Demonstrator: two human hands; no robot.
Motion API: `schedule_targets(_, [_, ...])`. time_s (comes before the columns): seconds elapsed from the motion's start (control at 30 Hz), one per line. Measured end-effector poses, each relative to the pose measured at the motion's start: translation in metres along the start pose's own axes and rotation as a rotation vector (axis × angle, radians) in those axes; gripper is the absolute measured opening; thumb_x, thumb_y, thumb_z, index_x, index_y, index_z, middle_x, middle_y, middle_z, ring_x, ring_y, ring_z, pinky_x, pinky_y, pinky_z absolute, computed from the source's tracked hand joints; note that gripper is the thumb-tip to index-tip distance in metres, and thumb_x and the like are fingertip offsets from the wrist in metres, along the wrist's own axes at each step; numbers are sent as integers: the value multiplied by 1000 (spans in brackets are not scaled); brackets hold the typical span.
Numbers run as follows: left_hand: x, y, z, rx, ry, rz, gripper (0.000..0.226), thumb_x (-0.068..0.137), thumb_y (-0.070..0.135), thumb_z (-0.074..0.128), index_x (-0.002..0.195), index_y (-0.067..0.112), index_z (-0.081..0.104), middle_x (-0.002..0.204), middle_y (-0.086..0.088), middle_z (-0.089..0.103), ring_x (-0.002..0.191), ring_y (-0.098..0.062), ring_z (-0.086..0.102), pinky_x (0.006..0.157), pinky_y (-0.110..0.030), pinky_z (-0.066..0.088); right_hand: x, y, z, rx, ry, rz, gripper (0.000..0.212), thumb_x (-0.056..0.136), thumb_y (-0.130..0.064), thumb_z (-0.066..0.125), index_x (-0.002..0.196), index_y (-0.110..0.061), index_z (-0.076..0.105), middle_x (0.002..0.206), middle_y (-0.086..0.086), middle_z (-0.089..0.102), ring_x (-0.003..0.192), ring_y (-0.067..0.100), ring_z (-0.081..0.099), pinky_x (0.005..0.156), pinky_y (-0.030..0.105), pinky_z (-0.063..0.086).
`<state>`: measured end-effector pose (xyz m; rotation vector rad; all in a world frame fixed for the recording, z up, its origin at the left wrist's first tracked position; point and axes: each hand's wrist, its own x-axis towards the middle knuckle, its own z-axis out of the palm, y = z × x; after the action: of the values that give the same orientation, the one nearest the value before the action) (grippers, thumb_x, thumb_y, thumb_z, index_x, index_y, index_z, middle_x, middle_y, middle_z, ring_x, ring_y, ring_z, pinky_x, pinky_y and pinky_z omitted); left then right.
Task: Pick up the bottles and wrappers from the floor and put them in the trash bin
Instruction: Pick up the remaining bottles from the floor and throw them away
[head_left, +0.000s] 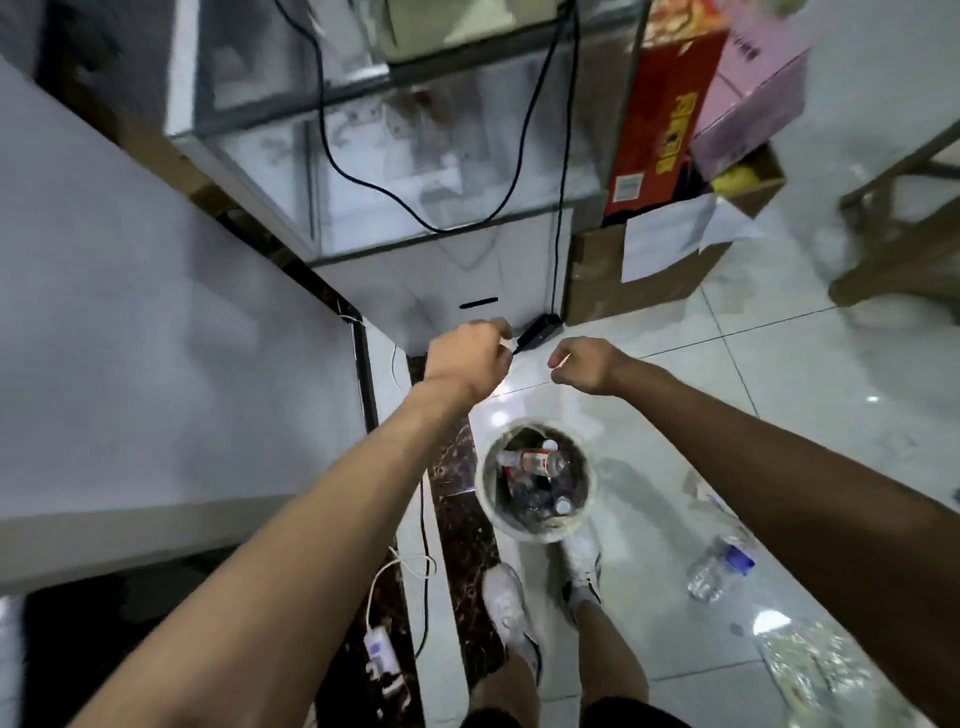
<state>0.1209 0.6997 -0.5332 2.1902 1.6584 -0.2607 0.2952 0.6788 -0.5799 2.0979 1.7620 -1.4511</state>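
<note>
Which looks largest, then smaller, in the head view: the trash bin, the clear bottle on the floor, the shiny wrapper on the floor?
1. trash bin
2. shiny wrapper, about as large as the bin, so these two are unsure; its edge is blurred
3. clear bottle, plainly smallest

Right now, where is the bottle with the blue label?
In the head view, the bottle with the blue label lies on the floor tiles, right of the trash bin and the white shoes.
</note>
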Motion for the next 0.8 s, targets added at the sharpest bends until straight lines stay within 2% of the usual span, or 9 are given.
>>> schedule_targets(0.13, [-40,38,-57,86,39,103,29,93,29,47,119,26,60,120,-2,66,109,-29,60,83,-34,46,-84,-12,-39,31,97,57,30,89,-24,58,106,-2,68,108,17,67,84,28,59,70,32,49])
schedule_targets(0.23, [-75,65,-87,190,55,202,27,93,28,47,116,24,62,118,-7,66,105,-32,62,76,-33,45,-163,-20,-50,43,152,97,25,93,-28,55,103,-6,62,106,15,61,93,32,60,72,38,56])
schedule_targets(0.3, [-102,87,-97,244,60,286,25,94,26,46,113,22,63,114,-9,66,102,-33,62,77,-36,49,-223,-19,-47,33,204,131,26,94,-30,53,109,-9,60,110,13,59,93,31,57,64,32,49])
schedule_targets(0.37, [-125,114,-101,280,57,376,23,95,25,45,109,21,63,109,-10,67,95,-32,62,75,-38,53,-277,-12,-42,50,275,191,38,95,-30,51,123,-6,57,127,15,58,105,32,57,72,30,43])
schedule_targets(0.47, [-182,174,-94,299,56,542,22,93,31,46,104,23,63,105,-6,67,92,-29,62,72,-35,52,-371,9,-19,124,385,301,51,96,-28,48,142,-6,42,146,16,44,127,32,49,92,33,44])
schedule_targets(0.5, [-205,195,-89,289,61,602,22,93,34,46,103,25,63,105,-4,68,92,-28,62,72,-33,51,-401,18,-10,158,435,341,51,96,-26,48,142,-7,40,146,16,45,128,32,49,93,33,43])
schedule_targets(0.57, [-251,231,-78,253,78,705,23,93,35,47,106,27,65,106,-1,69,93,-26,63,70,-30,47,-454,37,9,226,524,420,45,95,-26,49,135,-8,46,138,14,52,121,32,54,84,32,42])
schedule_targets(0.67, [-325,279,-56,220,83,844,24,92,28,49,109,28,65,108,-2,69,96,-26,63,72,-30,48,-538,71,44,305,602,556,36,93,-22,49,126,-7,49,127,12,57,106,29,58,74,30,40])
schedule_targets(0.8, [-405,322,-25,231,55,946,26,90,27,46,108,30,65,109,2,68,100,-24,62,80,-33,51,-626,114,102,396,676,671,39,93,-20,49,129,-5,47,128,14,56,112,31,58,79,31,42])
